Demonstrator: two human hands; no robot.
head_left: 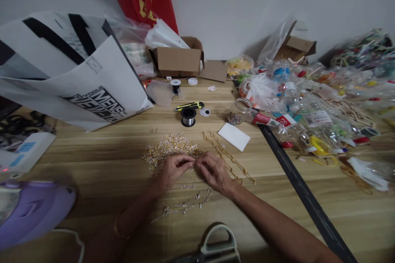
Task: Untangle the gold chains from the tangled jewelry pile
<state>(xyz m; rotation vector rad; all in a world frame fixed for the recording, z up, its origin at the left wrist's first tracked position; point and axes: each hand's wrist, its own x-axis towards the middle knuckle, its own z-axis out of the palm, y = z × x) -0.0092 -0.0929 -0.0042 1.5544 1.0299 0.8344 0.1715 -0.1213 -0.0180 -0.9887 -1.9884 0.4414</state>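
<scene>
My left hand (pixel 175 168) and my right hand (pixel 215 171) meet over the wooden table, thumbs and fingertips pinched together. Whatever lies between the fingertips is too small to make out. Just beyond my left hand is a loose pile of gold and silver jewellery pieces (pixel 173 146). Two gold chains (pixel 228 155) stretch out beside my right hand. Nearer to me, below the hands, lies a silver chain (pixel 184 205) with small ornaments, and a short silver piece (pixel 184 187) rests above it.
Behind the pile are a spool of silver wire (pixel 188 117) and a yellow-black utility knife (pixel 191 106). A folded white paper (pixel 234 136) lies right of the gold chains. Plastic bottles (pixel 321 115) crowd the right side. A large white bag (pixel 92 90) stands left; scissor handles (pixel 219 240) are close in front.
</scene>
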